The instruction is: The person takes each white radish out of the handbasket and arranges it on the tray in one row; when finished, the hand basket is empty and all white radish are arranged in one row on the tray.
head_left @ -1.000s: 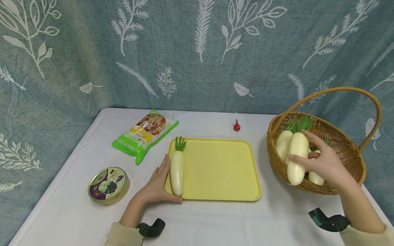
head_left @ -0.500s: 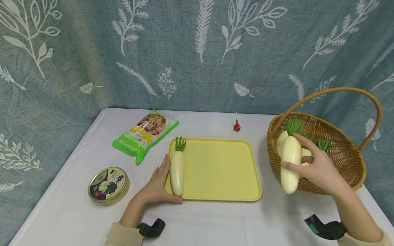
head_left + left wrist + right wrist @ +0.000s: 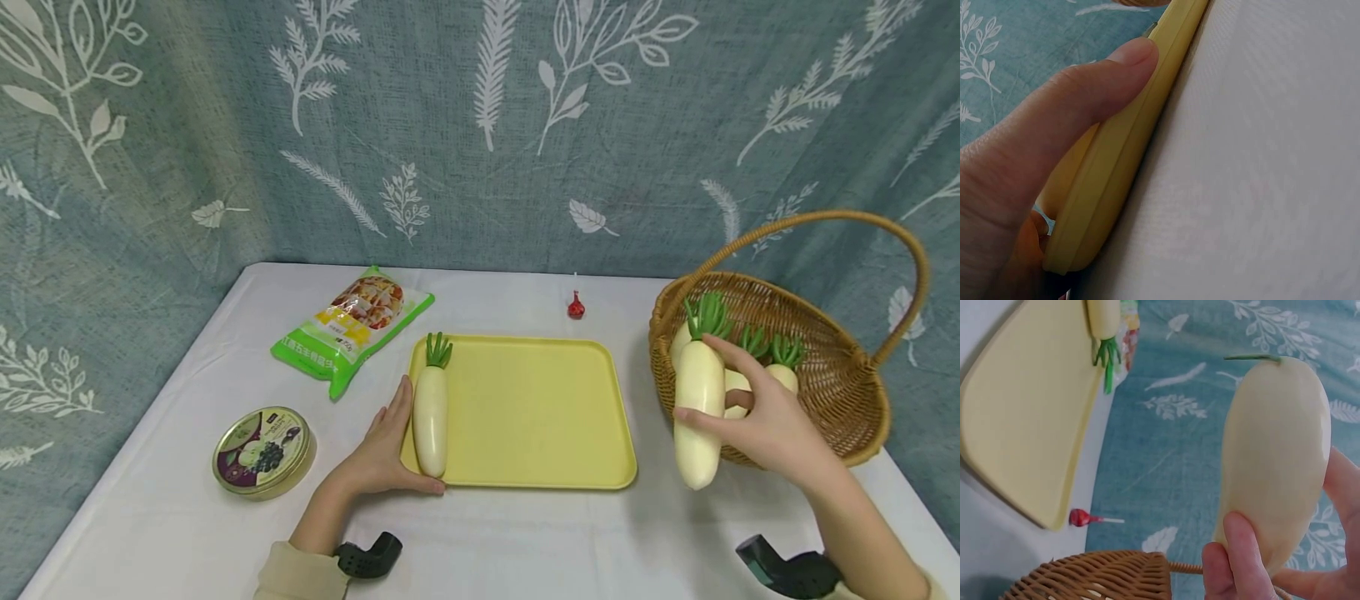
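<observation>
My right hand (image 3: 765,408) grips a white radish (image 3: 697,417) with green leaves on top, held over the basket's left front rim; the right wrist view shows fingers and thumb around this pale radish (image 3: 1275,450). My left hand (image 3: 386,446) rests at the lower left corner of a yellow tray (image 3: 536,417), fingers extended along its left side. In the left wrist view the thumb of that hand (image 3: 1060,119) lies straight across the tray's rim (image 3: 1122,156). A second white radish (image 3: 431,421) lies lengthwise along the tray's left side, leaves pointing away from me.
At right stands a tilted wicker basket (image 3: 840,396) with a tall arched handle, holding more radishes (image 3: 783,377). A green snack bag (image 3: 352,325) and a round tin (image 3: 262,450) lie left of the tray. Behind it is a small red wrapped lollipop (image 3: 575,308).
My right hand has drawn the radish left and toward me, out of the basket's inside, uncovering the leaves of other radishes. The left hand has stayed still at the tray.
</observation>
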The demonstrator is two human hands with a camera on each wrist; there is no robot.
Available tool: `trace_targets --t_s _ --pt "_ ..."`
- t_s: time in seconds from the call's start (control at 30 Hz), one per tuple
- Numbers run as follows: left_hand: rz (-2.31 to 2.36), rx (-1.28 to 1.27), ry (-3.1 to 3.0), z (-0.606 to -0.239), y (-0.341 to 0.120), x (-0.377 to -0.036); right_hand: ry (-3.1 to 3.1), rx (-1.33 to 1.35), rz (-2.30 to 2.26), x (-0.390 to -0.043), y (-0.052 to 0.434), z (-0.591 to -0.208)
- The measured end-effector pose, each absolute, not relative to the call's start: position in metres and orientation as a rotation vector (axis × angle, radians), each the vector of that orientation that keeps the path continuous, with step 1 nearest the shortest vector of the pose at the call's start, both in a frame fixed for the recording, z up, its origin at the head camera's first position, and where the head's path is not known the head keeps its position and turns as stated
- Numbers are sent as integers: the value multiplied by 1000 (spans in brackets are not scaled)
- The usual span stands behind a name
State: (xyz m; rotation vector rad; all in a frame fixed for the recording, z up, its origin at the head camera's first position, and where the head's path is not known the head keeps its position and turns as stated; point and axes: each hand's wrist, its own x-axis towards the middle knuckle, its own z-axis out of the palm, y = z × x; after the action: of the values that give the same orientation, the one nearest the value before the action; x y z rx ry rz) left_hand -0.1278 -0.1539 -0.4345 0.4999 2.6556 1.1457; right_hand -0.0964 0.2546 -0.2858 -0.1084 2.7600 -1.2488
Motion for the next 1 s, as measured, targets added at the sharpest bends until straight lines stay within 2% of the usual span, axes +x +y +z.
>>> trace_targets --t_s 0.53,1.0 --pt "1151 499 2647 -434 -153 -128 2787 -179 -1221 -94 240 -286" --pt "1144 498 2650 -435 -153 -128 2782 -331 -1271 -101 220 -305"
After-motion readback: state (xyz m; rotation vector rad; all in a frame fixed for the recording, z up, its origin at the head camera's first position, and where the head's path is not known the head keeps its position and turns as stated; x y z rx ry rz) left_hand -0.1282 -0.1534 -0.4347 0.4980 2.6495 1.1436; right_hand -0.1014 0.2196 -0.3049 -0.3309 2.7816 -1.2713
